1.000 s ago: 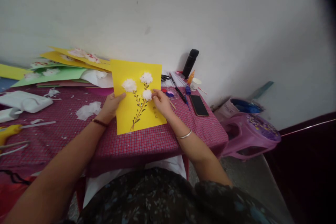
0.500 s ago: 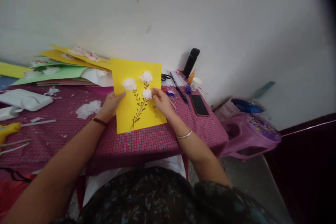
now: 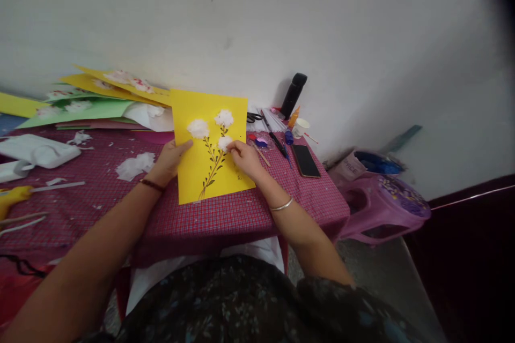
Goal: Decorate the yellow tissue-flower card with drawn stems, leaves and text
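Note:
A yellow paper sheet (image 3: 191, 171) stands tilted up in front of me, gripped at its left edge by my left hand (image 3: 169, 159), thumb on the front. Painted brown stems with dark leaves run up the sheet to three fluffy white flowers. The left flower (image 3: 198, 128) and the top flower (image 3: 224, 118) are uncovered. At the lower flower (image 3: 224, 142), the closed fingertips of my right hand (image 3: 245, 159) pinch its right side. That hand partly covers the sheet's right half.
Stacked yellow and green sheets (image 3: 92, 112) with similar flowers lie at the back left. White tissue (image 3: 135, 166) and a yellow glue gun (image 3: 14, 198) are on the checked tablecloth. To the right are a phone (image 3: 306, 161), a black bottle (image 3: 294, 95), a paintbrush (image 3: 277, 142) and a pink stool (image 3: 378, 214).
My right hand has moved slightly left and down, its fingertips closing onto the lower white flower. My left hand and the yellow sheet are nearly still.

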`<state>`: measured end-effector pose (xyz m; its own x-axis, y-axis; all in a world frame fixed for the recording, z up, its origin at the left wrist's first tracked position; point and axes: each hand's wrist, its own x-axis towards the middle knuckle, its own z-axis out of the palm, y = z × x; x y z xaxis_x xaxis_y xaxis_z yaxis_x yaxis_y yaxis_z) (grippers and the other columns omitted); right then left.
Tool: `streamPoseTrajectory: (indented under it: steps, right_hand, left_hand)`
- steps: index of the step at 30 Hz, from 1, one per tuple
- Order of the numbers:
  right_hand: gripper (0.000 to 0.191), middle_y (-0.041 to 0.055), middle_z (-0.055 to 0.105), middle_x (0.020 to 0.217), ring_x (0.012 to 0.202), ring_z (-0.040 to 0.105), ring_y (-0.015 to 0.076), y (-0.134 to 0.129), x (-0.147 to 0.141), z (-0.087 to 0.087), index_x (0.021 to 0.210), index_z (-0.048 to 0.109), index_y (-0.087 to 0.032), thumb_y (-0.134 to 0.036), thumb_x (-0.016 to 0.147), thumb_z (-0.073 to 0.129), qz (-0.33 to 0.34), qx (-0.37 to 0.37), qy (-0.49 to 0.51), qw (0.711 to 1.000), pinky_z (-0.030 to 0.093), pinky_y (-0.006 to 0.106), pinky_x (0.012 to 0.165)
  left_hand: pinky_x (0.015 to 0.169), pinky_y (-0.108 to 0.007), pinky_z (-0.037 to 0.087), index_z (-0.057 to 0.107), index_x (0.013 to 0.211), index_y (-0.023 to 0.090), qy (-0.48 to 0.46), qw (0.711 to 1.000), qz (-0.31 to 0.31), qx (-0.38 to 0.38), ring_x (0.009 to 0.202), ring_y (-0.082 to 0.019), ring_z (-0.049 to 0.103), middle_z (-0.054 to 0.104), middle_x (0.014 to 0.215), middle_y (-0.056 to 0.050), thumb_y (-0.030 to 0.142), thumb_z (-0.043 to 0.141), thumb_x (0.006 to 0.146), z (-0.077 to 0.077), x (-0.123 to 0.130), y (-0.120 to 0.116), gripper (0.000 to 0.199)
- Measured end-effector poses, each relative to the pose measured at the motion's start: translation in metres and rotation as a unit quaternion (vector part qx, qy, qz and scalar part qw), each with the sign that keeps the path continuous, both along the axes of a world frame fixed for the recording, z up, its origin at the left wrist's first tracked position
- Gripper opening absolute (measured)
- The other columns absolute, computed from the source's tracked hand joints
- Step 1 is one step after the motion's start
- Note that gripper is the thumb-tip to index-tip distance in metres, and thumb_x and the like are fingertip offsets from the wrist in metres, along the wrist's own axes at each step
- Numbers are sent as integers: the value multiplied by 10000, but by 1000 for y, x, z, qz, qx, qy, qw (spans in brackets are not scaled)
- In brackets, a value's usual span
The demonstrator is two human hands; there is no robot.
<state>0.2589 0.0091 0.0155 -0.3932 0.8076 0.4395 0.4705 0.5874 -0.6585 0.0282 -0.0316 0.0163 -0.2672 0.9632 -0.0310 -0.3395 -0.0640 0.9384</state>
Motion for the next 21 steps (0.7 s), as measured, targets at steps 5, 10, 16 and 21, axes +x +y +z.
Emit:
streamPoseTrajectory:
  steps: [5,10,16,21]
  right_hand:
    - [210,17,754,925,878,698,187,0,5,4,934,651,-224,-137,889,465,-22,5,28,999,527,319,839]
    - [184,27,744,878,814,696,188,-1,9,7,928,624,-217,-147,887,459,-38,13,69,997,523,311,781]
    - [228,60,770,980,934,723,208,0,4,2,1032,633,-203,-130,890,471,-3,0,40,999,538,349,872]
    - [226,40,772,984,942,720,197,-2,6,4,1018,644,-221,-134,897,473,-11,4,34,999,538,341,881]
  left_hand:
    - [735,-359,649,729,931,162,1,1000,7,-3,845,-277,767,785,866,-96,217,766,713,0,-1,0,228]
    - [705,-334,643,732,914,162,3,1000,8,-6,812,-261,762,782,842,-83,213,759,709,2,-1,0,213]
    - [653,-305,631,740,912,161,0,1000,6,-5,759,-244,760,784,826,-74,191,727,716,2,0,-1,198]
    - [662,-313,636,737,915,160,-5,1000,5,-2,756,-246,761,787,834,-78,207,750,708,-1,-1,1,213]
